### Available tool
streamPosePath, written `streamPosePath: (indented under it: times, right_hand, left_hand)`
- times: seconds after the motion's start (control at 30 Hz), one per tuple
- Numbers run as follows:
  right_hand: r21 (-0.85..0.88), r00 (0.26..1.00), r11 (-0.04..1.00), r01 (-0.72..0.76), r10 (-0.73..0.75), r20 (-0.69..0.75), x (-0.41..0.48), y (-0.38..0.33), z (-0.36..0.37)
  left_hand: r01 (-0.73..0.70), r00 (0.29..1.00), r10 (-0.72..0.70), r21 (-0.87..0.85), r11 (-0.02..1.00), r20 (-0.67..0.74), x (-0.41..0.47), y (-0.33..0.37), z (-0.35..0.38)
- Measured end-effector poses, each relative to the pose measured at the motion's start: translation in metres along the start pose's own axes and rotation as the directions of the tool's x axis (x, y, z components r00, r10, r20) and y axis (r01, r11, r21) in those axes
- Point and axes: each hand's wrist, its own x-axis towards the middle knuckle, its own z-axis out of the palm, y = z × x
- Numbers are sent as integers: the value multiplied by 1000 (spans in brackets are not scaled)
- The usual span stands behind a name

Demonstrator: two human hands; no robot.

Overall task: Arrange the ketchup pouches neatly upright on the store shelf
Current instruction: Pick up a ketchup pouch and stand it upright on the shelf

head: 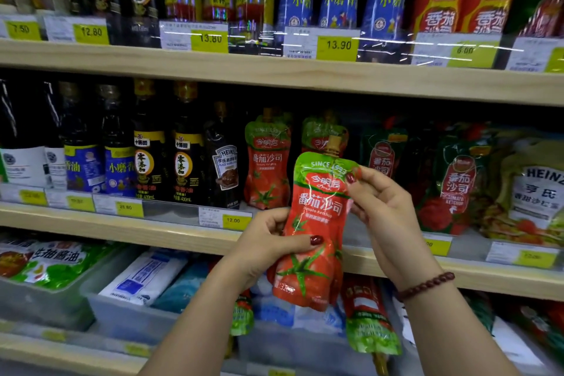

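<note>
Wooden store shelves (274, 79) fill the view, with yellow price tags (236, 221) along their front edges. Far to the left of the left hand, dark sauce bottles (149, 162) stand in a row on the middle shelf. Below and left of that hand, clear bins (128, 308) on the lower shelf hold flat packets. Just above it, a standing pouch (267, 168) of ketchup, red with a green top, sits upright beside the last bottle.

The left hand (268, 250) grips the lower left side of the held pouch (317, 223), thumb laid across the front and fingers curled behind. This pouch is between the two hands in front of the middle shelf's edge, off the shelf, cap up and leaning a little. Behind its cap a second pouch (320, 131) stands on the shelf. The right hand (384, 210) pinches the held pouch's upper right edge at the green band; a bead bracelet (427, 284) circles the wrist.

Below that wrist, an upside-down pouch (370, 327) lies in a bin. To the right of the right hand, darker green pouches (454, 183) lean on the middle shelf, then a white-labelled pack (537, 189).
</note>
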Motion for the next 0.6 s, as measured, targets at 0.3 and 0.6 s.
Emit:
streamPosePath:
  times: [0.3, 0.6]
  right_hand:
    - [-836, 997, 548, 29, -77, -16, 2, 53, -33]
    - [-940, 947, 300, 160, -315, 61, -6, 81, -33]
  left_hand:
    - [-51, 991, 52, 12, 999, -124, 34, 32, 0]
    - [-26, 983, 49, 130, 991, -175, 86, 43, -15]
